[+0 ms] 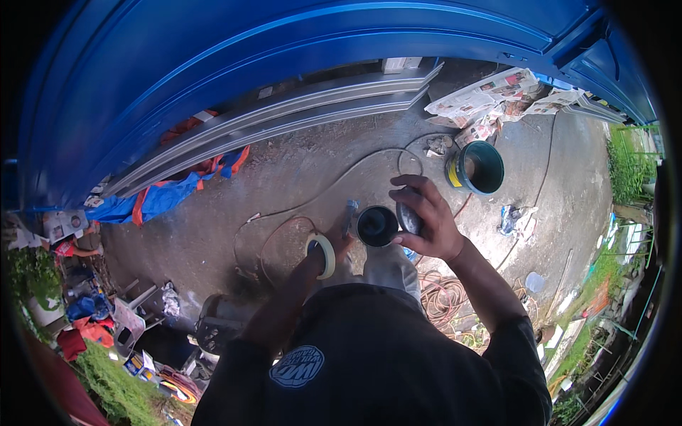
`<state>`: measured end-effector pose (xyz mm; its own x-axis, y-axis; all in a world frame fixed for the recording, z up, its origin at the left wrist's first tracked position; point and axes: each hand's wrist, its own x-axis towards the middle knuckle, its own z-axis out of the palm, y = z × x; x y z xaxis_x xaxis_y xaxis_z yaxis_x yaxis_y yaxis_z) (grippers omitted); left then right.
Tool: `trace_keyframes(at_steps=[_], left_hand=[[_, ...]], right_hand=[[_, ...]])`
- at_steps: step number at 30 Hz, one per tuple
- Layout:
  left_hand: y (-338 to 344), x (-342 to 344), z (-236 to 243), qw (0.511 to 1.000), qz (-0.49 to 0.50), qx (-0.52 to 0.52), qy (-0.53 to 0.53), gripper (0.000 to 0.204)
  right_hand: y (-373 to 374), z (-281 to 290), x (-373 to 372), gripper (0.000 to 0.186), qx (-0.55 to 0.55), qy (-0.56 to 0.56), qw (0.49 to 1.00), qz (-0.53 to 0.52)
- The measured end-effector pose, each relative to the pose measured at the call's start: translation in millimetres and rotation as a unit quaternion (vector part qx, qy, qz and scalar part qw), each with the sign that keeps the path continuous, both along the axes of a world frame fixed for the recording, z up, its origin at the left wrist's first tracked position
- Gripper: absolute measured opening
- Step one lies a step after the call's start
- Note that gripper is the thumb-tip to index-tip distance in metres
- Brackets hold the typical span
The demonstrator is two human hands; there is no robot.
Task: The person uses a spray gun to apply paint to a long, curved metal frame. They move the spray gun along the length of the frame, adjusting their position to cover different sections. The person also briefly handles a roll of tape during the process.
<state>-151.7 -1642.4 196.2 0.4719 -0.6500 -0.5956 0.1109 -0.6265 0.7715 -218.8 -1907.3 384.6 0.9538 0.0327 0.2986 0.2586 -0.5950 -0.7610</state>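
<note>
In front of my body I see an open round cup (377, 226) with a dark inside. My left hand (340, 240) is closed at the cup's left side, its fingers partly hidden. A small bluish part (352, 205) sticks up beside that hand; I cannot make out what it belongs to. Around my left wrist hangs a roll of pale masking tape (325, 257). On the cup's right, my right hand (435, 224) grips a dark rounded lid (408, 219), tilted on its edge close beside the rim. The lid's far side is hidden by the fingers.
A dark green bucket (477, 167) stands ahead to the right. Hoses (355, 162) run over the concrete floor (213, 227), with a coil (442, 298) near my feet. Beyond lie grey metal strips (284, 124), newspaper (490, 99) and a blue tarp (170, 195), under a large blue panel (320, 35).
</note>
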Motion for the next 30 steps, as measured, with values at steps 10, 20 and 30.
trace_keyframes(at_steps=[10,20,30], left_hand=[[123.1,33.4,56.0,0.994,0.104,-0.018,-0.037,0.080],[146.6,-4.6,71.6,0.939,0.342,-0.027,-0.033,0.084],[162.0,-36.0,59.6,0.783,0.609,-0.045,-0.115,0.082]], right_hand=[[148.0,63.8,37.6,0.059,-0.182,0.015,0.983,0.026],[257.1,31.7,75.9,0.041,-0.296,-0.099,0.939,0.141],[335.5,32.0,112.5,0.038,-0.245,-0.163,0.924,0.243]])
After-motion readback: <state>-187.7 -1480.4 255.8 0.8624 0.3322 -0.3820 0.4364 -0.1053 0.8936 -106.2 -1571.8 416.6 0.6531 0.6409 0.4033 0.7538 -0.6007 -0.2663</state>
